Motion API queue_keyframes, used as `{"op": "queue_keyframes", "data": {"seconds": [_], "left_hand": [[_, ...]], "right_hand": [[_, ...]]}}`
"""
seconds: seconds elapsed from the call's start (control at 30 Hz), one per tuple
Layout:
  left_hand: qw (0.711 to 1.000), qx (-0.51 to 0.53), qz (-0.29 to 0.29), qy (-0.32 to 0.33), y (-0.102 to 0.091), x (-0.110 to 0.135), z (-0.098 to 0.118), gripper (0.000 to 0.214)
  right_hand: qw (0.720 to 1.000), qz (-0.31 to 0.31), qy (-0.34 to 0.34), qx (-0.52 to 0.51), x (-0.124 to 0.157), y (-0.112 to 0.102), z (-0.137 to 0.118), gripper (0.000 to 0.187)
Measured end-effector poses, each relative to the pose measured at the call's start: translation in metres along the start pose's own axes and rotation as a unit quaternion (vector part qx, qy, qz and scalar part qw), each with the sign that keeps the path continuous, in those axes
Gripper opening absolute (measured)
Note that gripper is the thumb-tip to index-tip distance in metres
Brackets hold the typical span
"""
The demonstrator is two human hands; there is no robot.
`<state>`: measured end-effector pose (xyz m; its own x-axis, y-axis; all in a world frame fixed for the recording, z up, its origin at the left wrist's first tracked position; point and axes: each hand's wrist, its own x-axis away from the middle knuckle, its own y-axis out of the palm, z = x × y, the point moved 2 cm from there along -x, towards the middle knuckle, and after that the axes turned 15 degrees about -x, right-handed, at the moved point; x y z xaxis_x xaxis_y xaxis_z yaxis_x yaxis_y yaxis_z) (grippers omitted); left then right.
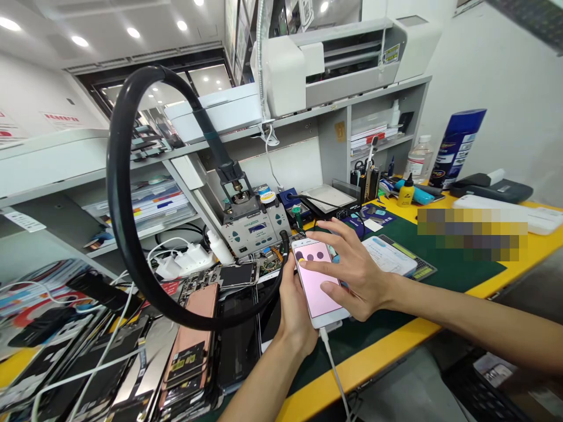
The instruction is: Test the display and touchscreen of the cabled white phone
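A white smartphone with a lit pink screen rests in my left hand, whose fingers wrap its left edge and underside. Dark round spots show near the top of the screen. Over the display, my right hand has its fingers spread, with the fingertips at or just above the glass; whether they touch I cannot tell. A white cable runs down from the phone's bottom edge. Beneath lies a dark green mat on a yellow table.
A thick black hose loops close to my left hand from a grey hot-air station. Phone parts are stacked at left. A yellow bottle, a blue spray can and a document card sit at right.
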<state>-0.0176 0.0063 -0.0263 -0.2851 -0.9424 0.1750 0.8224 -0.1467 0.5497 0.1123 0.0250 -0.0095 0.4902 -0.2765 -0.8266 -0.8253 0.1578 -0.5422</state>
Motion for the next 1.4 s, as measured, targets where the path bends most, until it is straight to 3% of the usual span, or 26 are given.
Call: {"op": "queue_keyframes", "data": {"seconds": [0.57,1.4], "left_hand": [[1.000,0.014,-0.001,0.003,-0.002,0.000,-0.001,0.047],[1.000,0.008,-0.010,-0.011,-0.001,0.001,0.004,0.051]], "right_hand": [[0.999,-0.015,-0.030,-0.026,0.003,0.002,-0.001,0.039],[0.996,0.025,-0.085,-0.016,0.004,-0.009,0.003,0.026]]}}
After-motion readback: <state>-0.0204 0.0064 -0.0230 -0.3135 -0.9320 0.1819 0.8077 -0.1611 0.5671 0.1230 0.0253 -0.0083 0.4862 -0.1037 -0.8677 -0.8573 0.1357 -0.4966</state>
